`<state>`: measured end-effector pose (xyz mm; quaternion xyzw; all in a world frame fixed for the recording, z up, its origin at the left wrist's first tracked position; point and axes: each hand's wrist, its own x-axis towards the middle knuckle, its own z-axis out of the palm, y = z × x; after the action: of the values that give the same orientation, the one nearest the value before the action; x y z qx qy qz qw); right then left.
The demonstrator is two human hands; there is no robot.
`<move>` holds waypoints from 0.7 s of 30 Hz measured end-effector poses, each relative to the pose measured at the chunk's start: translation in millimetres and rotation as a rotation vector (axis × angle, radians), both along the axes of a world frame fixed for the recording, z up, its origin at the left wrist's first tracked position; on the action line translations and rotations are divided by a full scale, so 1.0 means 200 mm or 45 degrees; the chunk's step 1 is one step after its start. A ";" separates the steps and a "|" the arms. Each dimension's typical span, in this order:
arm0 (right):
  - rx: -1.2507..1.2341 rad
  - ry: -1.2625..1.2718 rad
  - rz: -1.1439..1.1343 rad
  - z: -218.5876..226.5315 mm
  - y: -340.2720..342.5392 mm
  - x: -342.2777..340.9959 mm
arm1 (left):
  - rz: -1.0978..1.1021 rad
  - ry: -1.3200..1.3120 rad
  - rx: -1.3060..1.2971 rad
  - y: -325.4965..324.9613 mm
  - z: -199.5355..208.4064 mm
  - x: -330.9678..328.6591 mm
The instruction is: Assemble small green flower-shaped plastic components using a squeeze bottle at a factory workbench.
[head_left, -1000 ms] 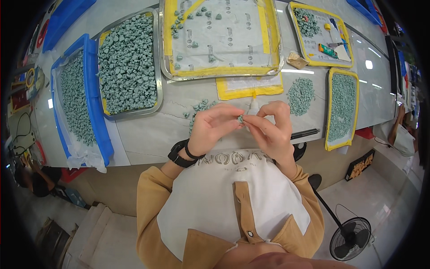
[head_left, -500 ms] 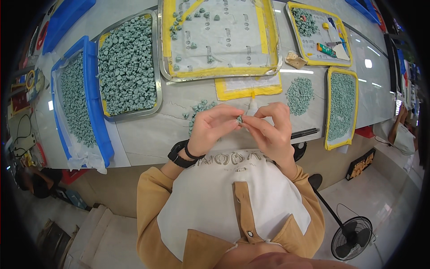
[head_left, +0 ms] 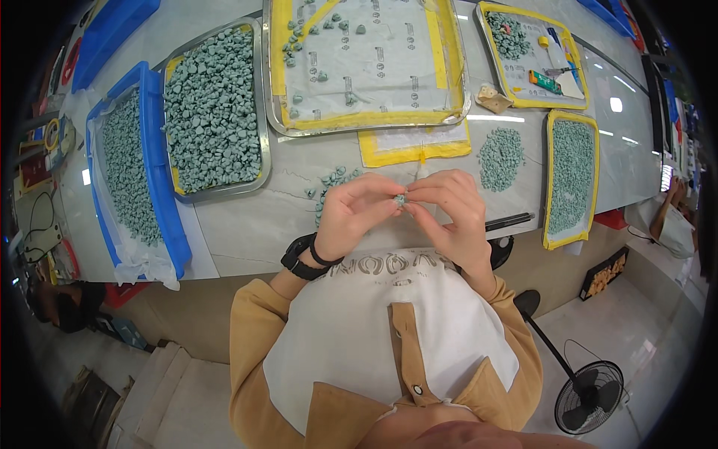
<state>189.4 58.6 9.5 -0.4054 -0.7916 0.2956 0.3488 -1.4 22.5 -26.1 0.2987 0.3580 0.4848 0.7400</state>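
Note:
Above the near side of the table, both hands meet at their fingertips around a small green-grey stone [head_left: 401, 200]. My left hand [head_left: 355, 209], with a black watch on its wrist, pinches the stone from the left. My right hand [head_left: 455, 213] pinches it from the right between thumb and fingers. Fingertips cover part of the stone, so I cannot tell if it is one piece or more. Just beyond my right hand stands a white bottle with a narrow yellow tip [head_left: 422, 157], its lower part hidden. Loose green stones [head_left: 336, 178] lie beyond my left hand.
Left, a metal tray [head_left: 265, 161] and a blue bin [head_left: 173, 224] hold stones. A large paper-lined tray [head_left: 366, 126] lies ahead. Rightward are a stone pile [head_left: 501, 159], a yellow-edged tray [head_left: 550, 187], a tray with tools [head_left: 523, 101] and a black pen [head_left: 510, 222].
My right fingers have straightened and shifted slightly around the stone, hiding more of the bottle. My left hand stays nearly still.

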 end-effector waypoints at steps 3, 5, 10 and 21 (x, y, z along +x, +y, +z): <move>-0.019 0.004 0.025 -0.01 0.01 0.01 | 0.016 0.048 0.045 0.00 0.00 0.01; -0.022 0.009 0.043 -0.01 0.01 0.01 | 0.049 0.081 0.086 -0.01 -0.01 0.01; -0.037 0.024 0.011 0.00 0.00 -0.01 | 0.118 0.234 0.230 -0.03 -0.05 0.03; -0.056 0.032 0.029 -0.03 -0.02 0.02 | 0.154 0.387 0.299 -0.03 -0.03 0.04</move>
<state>193.4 55.0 4.4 -0.4002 -0.7850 0.3218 0.3464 6.0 16.0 -31.3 0.4306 0.4238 0.5162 0.6070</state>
